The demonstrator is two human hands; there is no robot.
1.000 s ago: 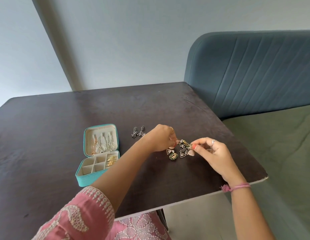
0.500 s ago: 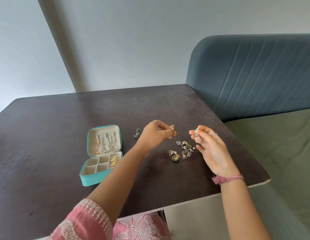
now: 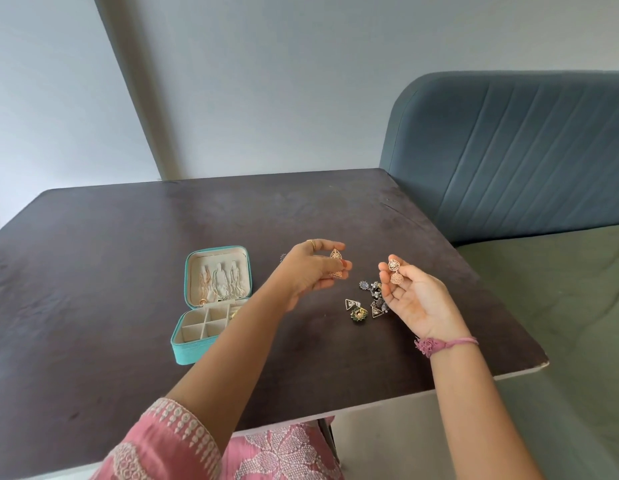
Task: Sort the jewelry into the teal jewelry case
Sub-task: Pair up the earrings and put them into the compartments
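Above dark table [image 3: 128, 258], each hand pinching an upright earring, bell downward.

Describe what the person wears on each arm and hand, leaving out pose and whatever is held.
The left hand has a gold ring on one finger, and that arm ends in a pink sleeve with white embroidered patterns near the elbow. The right hand has a bare forearm, with a pink thread band tied at the wrist, its frayed tuft on the inner side. Nails show orange-red polish.
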